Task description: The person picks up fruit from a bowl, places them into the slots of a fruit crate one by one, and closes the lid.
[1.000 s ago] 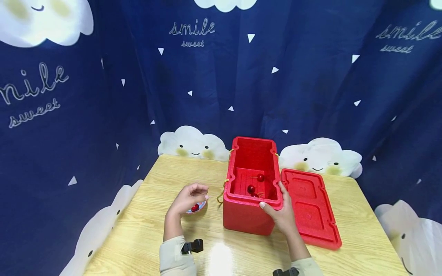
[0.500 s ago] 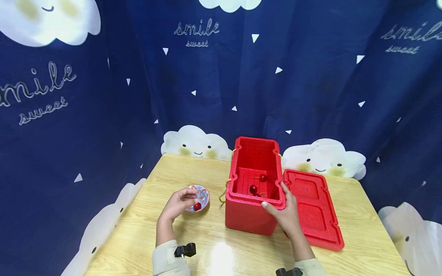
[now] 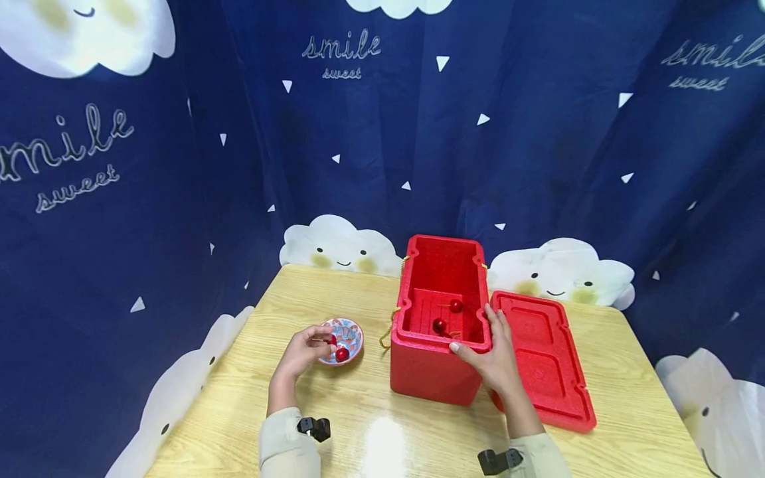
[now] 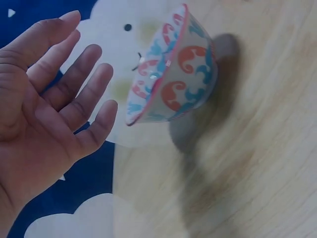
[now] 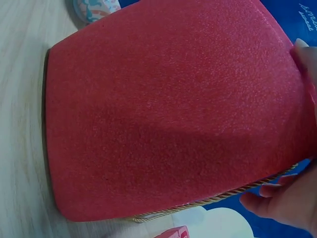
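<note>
My left hand is at the left rim of a small patterned bowl, fingers loosely bent; in the left wrist view nothing shows between them. One red cherry lies in the bowl, and another cherry shows red between thumb and fingers, partly hidden. With my right hand I grip the near right corner of a deep red foam box, thumb over the front rim and fingers along the right side. Stemmed cherries lie on the box's floor.
The box's red lid lies on the wooden table, right of the box. Yellow cord hangs from the box's left side. A blue curtain with clouds stands behind the table.
My left hand has drawn left and back from over the bowl, so more of the bowl and two cherries show. The right hand stays on the box's corner.
</note>
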`<state>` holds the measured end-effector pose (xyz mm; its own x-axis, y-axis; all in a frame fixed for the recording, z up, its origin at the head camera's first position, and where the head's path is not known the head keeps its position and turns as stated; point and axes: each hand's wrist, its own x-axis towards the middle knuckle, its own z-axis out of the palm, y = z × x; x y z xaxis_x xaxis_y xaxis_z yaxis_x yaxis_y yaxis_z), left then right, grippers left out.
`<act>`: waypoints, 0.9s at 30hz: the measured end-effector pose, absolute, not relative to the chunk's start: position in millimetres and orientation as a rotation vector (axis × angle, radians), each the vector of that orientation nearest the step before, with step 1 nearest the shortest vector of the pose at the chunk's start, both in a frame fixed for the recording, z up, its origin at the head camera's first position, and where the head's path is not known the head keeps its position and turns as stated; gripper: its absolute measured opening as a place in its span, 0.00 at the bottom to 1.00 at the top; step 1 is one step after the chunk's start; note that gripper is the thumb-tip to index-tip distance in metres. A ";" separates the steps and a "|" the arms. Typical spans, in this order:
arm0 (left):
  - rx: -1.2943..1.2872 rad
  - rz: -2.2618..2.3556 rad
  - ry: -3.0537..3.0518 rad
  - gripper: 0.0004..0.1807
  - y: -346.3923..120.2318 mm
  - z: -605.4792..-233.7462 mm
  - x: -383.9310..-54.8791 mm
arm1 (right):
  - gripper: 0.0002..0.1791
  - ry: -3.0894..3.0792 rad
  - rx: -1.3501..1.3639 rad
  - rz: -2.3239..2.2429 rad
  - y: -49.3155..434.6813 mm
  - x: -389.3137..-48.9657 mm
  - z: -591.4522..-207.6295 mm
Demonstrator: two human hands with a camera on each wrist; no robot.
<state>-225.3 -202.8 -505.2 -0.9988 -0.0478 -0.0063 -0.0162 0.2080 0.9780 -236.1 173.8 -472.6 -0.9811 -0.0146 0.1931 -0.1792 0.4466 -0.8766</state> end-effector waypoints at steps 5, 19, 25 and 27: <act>0.112 -1.939 -2.471 0.20 -203.2 -512.7 -235.2 | 0.59 -2.521 0.191 1.690 172.8 -237.7 -473.4; 0.196 -1.740 -2.630 0.27 -201.4 -533.5 -256.2 | 0.60 -2.543 0.178 1.714 172.7 -235.1 -475.4; 0.235 -1.719 -2.657 0.29 -194.3 -536.2 -259.5 | 0.60 -2.547 0.169 1.710 174.1 -234.2 -475.7; 0.250 -1.707 -2.669 0.28 -191.3 -536.4 -259.7 | 0.60 -2.547 0.170 1.720 174.6 -234.0 -475.6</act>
<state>-259.7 -191.3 -536.4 -0.9870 -0.1123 -0.1150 -0.1515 0.4110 0.8990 -234.0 174.6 -475.6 -0.9919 -0.0560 0.1139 -0.1266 0.3699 -0.9204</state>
